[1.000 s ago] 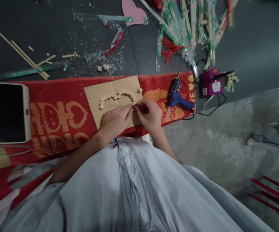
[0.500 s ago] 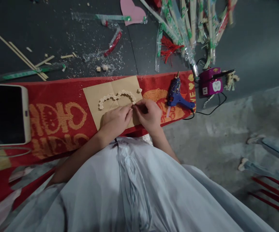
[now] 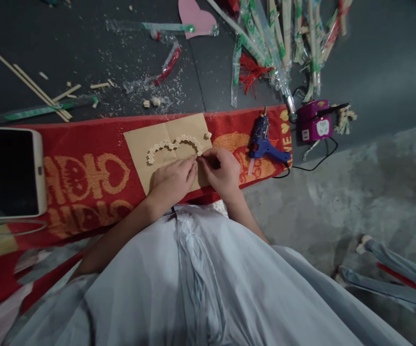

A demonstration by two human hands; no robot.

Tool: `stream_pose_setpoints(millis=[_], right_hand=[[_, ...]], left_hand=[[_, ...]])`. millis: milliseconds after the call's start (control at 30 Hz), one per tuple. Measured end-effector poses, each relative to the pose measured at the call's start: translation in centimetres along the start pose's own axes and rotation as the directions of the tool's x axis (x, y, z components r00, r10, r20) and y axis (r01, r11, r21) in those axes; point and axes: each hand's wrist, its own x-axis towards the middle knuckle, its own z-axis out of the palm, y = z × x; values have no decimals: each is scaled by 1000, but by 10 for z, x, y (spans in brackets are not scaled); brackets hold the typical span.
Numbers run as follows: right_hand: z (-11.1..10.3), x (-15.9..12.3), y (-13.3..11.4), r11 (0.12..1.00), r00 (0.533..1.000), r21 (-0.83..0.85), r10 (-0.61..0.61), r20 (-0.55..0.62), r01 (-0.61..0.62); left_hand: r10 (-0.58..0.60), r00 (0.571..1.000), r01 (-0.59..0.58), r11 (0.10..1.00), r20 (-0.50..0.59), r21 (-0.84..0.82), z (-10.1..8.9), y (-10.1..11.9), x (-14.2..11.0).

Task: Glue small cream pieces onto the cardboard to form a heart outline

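A tan sheet of paper [image 3: 139, 154] with fold creases lies on a red towel [image 3: 116, 125]. On it, short pale stick pieces [image 3: 173, 144] form a curved double-arch outline like the top of a heart. My left hand [image 3: 175, 178] rests on the paper's lower part, its fingertips near the outline's right end. My right hand [image 3: 222, 172] is pinched at that same end, thumb and index finger together; whatever is between them is too small to make out. A small loose cluster of stick pieces [image 3: 208, 135] sits at the paper's right edge.
A blue glue gun [image 3: 263, 139] lies to the right, near a purple power socket [image 3: 315, 129]. Wrapped chopsticks [image 3: 280, 38] spread at the back right. A tablet [image 3: 12, 172] lies left. Loose sticks [image 3: 31, 86], crumbs and a pink paper heart [image 3: 197, 19] are on the dark table.
Both my hands stay in nearly the same place at the outline's right end. At the lower right, another person's legs have shifted to the left and downward.
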Motion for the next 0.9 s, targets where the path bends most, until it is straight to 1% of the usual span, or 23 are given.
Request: stream_pose_setpoints(millis=[233,500,767,900], right_hand=[[0,-1,1,1000,1000,11,22,17,-22],[0,-1,2,1000,1000,12,-15,-15,15],[0,0,1,999,1000,26,27,10,-28],[0,0,0,1000,1000,21,23,-2,-23]], left_hand=[[9,1000,-8,1000,-22,18,1,0,0],[16,1000,-16,1000,-26,1,2,-1,-1],[29,999,-29,1000,-39,2,2,-1,0],[16,1000,-16,1000,-18,7,1,-1,0]])
